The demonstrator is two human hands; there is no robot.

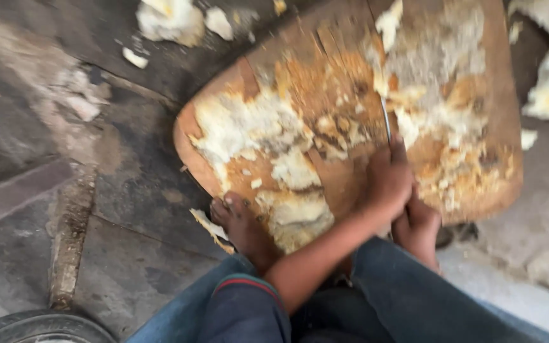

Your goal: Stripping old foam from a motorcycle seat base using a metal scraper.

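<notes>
I see my left hand (387, 181) stretched forward at centre right, fingers wrapped tight around a thin metal blade (386, 119) pressed onto the board (344, 184). My right hand isn't visible. The rounded wooden board fills the upper centre, crusted with pale, crumbly scraps (249, 127). A bare foot (243, 222) rests against its lower edge on the stone floor (135, 190).

The floor (128, 190) is dark, worn stone or concrete, stained and cracked, with a rough seam running down it. Left of that seam lies a flat dark bar (14, 190), and below its lower end curves the edge of a black tyre (39, 327). Right of the seam the ground turns paler grey. Daylight falls evenly, without hard shadows.
</notes>
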